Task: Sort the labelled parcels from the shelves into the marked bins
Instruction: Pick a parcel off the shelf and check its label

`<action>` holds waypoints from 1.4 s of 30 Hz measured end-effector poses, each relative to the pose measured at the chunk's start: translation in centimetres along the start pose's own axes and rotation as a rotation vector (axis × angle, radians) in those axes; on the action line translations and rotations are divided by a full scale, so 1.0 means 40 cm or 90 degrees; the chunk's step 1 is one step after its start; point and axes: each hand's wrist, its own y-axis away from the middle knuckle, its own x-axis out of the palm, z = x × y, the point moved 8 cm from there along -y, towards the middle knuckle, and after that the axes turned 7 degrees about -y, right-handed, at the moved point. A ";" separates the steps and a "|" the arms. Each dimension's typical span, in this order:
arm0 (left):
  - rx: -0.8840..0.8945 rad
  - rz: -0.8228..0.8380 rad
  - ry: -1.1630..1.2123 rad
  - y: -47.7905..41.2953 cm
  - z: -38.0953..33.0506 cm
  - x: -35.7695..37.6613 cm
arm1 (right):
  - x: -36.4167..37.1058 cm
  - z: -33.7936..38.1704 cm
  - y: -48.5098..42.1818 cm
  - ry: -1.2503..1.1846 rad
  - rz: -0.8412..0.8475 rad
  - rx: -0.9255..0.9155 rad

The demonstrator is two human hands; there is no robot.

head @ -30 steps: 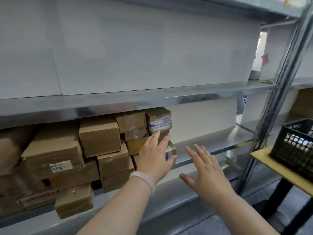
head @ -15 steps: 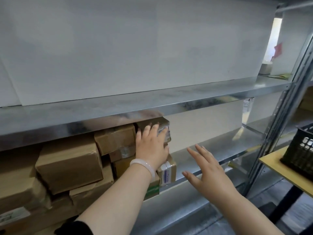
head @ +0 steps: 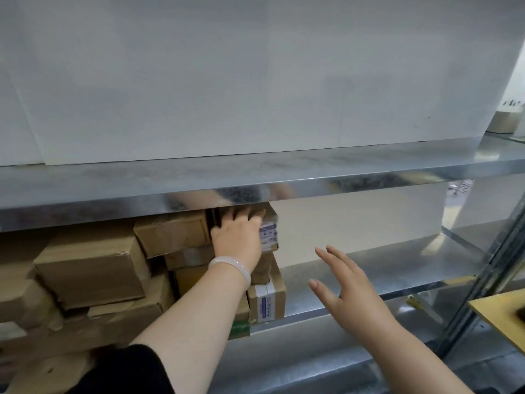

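Observation:
Brown cardboard parcels are stacked at the left of a metal shelf [head: 369,268]. My left hand [head: 237,237], with a pale bangle on the wrist, reaches under the shelf above and grips the top right parcel [head: 270,233], a small box with a white label; the fingers curl over its top edge. Below it stands another labelled parcel [head: 267,302]. My right hand [head: 346,288] hovers to the right of the stack, fingers spread, holding nothing.
Larger brown boxes [head: 91,268] fill the left of the shelf. The upper shelf edge [head: 255,191] hangs low over the stack. A white panel backs the shelves. A yellow table corner [head: 502,317] and a steel upright [head: 488,277] stand at right.
The view has moved closer and upward. My left hand rose from the lower parcels to the top right one and gripped it. My right hand stayed spread beside the stack.

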 end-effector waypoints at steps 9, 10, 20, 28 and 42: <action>-0.004 -0.157 0.114 0.126 -0.055 -0.059 | -0.037 -0.052 -0.029 -0.096 0.051 -0.042; -0.014 -0.174 0.137 0.147 -0.056 -0.066 | -0.035 -0.050 -0.031 -0.115 0.056 -0.050; -0.134 -0.245 0.564 0.381 -0.086 -0.088 | 0.090 -0.095 -0.007 -0.673 0.293 0.239; -0.247 -0.064 0.802 0.505 -0.070 -0.041 | 0.086 0.027 0.064 -0.626 0.217 -0.017; -0.451 -0.248 1.023 0.818 0.279 -0.111 | 0.259 0.421 0.241 -0.476 0.294 -0.301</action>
